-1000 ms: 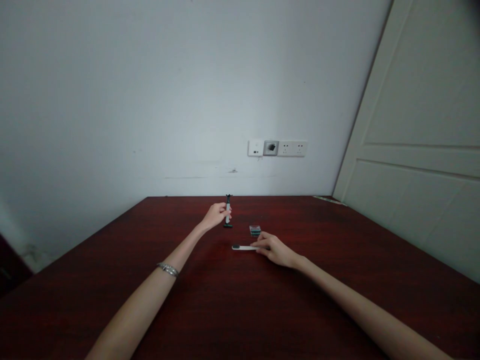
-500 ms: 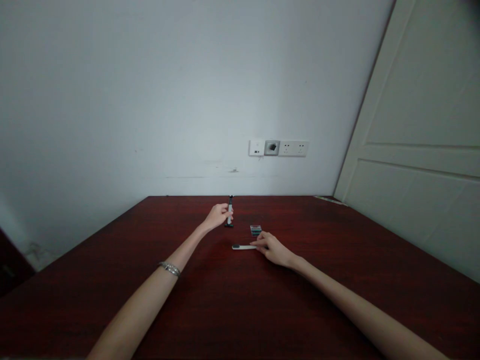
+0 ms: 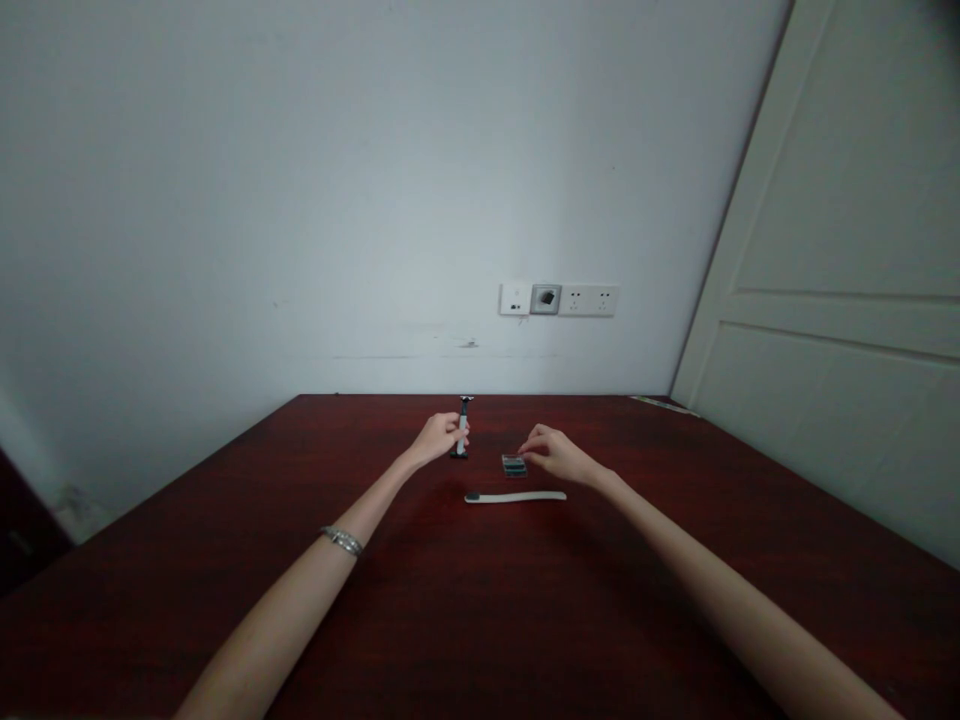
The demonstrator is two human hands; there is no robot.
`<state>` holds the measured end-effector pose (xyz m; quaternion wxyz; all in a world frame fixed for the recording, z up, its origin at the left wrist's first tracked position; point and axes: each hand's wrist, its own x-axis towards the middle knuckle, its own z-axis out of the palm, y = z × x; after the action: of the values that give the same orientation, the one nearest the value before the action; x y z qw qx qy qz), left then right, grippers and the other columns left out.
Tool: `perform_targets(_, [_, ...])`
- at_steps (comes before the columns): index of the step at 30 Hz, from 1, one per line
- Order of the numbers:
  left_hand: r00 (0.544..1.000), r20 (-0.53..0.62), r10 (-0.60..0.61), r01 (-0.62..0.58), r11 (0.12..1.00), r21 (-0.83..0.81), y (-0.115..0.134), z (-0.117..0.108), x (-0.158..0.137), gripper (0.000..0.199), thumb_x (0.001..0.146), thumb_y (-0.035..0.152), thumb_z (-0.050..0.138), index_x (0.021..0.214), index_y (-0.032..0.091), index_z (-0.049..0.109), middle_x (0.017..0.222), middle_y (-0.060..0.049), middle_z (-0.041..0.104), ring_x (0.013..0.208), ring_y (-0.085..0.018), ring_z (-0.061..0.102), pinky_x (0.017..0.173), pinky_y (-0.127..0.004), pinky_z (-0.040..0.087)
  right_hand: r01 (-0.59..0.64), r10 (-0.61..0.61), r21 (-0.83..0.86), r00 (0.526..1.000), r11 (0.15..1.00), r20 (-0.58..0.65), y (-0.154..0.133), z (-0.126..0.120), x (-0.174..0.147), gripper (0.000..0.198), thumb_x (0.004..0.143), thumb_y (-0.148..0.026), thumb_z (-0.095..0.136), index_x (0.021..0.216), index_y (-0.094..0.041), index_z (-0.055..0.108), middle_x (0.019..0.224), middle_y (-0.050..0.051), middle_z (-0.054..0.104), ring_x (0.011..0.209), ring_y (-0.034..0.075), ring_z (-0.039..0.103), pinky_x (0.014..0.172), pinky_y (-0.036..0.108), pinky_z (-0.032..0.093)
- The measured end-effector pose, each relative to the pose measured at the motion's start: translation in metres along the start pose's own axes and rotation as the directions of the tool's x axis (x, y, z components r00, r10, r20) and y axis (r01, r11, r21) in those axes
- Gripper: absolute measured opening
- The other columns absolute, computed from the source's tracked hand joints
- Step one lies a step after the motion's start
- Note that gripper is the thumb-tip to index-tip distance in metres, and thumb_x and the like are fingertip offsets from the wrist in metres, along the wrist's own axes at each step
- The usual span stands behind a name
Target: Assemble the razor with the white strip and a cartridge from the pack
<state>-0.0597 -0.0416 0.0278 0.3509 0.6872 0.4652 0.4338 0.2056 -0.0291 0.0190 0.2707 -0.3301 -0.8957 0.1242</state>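
My left hand (image 3: 441, 437) is closed round the pale handle of a razor (image 3: 462, 436). The razor stands upright, its dark head at the top and a dark wider piece at its foot by the table. My right hand (image 3: 555, 453) has thumb and fingers pinched at the upper right corner of a small clear plastic case (image 3: 514, 467) with dark contents, too small to make out. Nearer to me a white toothbrush (image 3: 517, 497) lies flat, its dark bristles to the left; neither hand touches it.
The dark red wooden table (image 3: 420, 620) reaches back to a pale wall (image 3: 390, 200). On the wall is a row of sockets (image 3: 559, 299). A thin flat strip (image 3: 664, 405) lies at the table's far right edge, near a white panelled door (image 3: 840, 380).
My right hand has left the toothbrush, which lies where it was, and has moved up and back to the clear case. My left hand still holds the razor in nearly the same place.
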Motion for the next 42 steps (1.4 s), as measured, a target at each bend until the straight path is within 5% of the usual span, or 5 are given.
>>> perform_targets(12, [0.994, 0.103, -0.021, 0.032, 0.994, -0.106, 0.016, 0.008, -0.01, 0.009, 0.073, 0.014, 0.057, 0.081, 0.009, 0.056, 0.062, -0.005, 0.064, 0.052, -0.012, 0.061, 0.055, -0.024, 0.049, -0.016, 0.021, -0.076, 0.997, 0.997, 0.068, 0.009, 0.022, 0.015, 0.017, 0.078, -0.027, 0.057, 0.082, -0.019, 0.071, 0.089, 0.007, 0.057, 0.078, 0.015, 0.054, 0.075, 0.026, 0.041])
perform_targets(42, [0.994, 0.109, -0.012, 0.026, 0.991, -0.129, 0.013, 0.013, -0.01, 0.014, 0.07, 0.019, 0.062, 0.079, 0.01, 0.056, 0.064, -0.005, 0.064, 0.053, -0.013, 0.061, 0.055, -0.025, 0.048, 0.016, 0.004, -0.179, 0.994, 0.984, 0.113, 0.011, 0.026, 0.015, 0.014, 0.077, -0.026, 0.059, 0.076, -0.016, 0.07, 0.088, 0.007, 0.06, 0.086, 0.018, 0.053, 0.078, 0.025, 0.039])
